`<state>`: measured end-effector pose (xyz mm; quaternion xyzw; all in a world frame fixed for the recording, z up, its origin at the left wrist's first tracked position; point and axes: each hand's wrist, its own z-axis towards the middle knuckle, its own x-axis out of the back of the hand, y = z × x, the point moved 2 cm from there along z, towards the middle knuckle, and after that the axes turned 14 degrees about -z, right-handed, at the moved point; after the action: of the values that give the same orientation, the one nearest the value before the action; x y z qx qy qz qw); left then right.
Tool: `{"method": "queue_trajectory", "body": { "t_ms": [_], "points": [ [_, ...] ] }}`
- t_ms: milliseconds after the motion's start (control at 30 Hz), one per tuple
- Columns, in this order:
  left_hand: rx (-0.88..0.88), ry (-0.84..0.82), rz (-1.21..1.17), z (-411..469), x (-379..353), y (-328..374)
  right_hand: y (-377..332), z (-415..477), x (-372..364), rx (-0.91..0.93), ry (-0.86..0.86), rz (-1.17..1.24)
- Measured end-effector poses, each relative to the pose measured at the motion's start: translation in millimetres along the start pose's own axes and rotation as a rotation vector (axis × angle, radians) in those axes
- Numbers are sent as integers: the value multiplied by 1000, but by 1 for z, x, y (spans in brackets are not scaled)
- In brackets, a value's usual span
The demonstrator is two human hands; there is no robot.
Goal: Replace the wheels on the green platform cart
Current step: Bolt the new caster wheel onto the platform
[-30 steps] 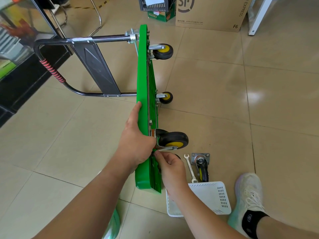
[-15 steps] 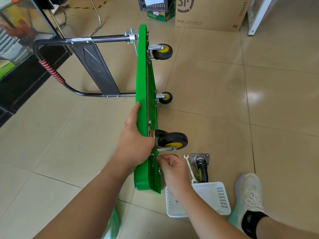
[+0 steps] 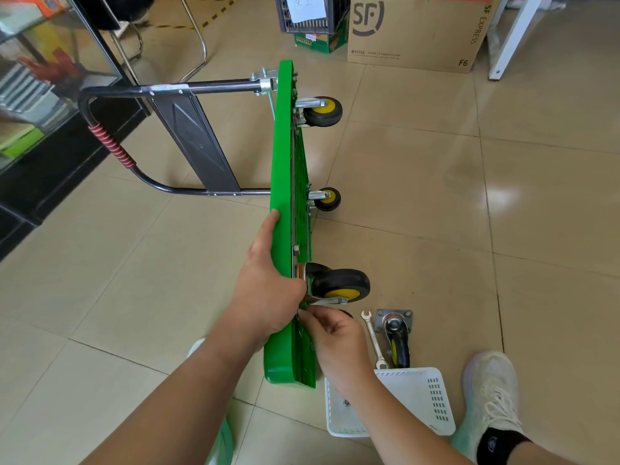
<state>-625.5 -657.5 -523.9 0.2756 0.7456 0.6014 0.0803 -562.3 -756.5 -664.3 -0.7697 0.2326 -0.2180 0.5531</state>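
Observation:
The green platform cart (image 3: 285, 156) stands on its long edge on the tiled floor, underside facing right, black handle (image 3: 110, 146) lying to the left. Two small casters (image 3: 322, 110) (image 3: 327, 199) sit on its far end. A larger black-and-yellow caster (image 3: 339, 285) is at the near end. My left hand (image 3: 268, 290) grips the deck's top edge beside that caster. My right hand (image 3: 335, 333) pinches something small at the caster's mounting plate; the part itself is hidden by my fingers. A loose caster (image 3: 396, 333) and a wrench (image 3: 374, 340) lie on the floor to the right.
A white perforated basket (image 3: 419, 397) sits under my right forearm, a small nut inside. My shoe (image 3: 489, 394) is at the lower right. A cardboard box (image 3: 416, 31), a dark crate (image 3: 308, 15) and a white table leg (image 3: 510, 38) stand at the back. A glass cabinet (image 3: 40, 82) lines the left.
My right hand shifted slightly down and right along the caster's plate, its fingers still working at the same spot. The left hand and the cart have stayed put.

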Motion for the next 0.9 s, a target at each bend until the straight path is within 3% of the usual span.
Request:
{"method": "queue_trajectory", "body": {
  "t_ms": [900],
  "points": [
    [9,2,20,4,1,-6,3,0,-3,7,28,48]
  ]
}}
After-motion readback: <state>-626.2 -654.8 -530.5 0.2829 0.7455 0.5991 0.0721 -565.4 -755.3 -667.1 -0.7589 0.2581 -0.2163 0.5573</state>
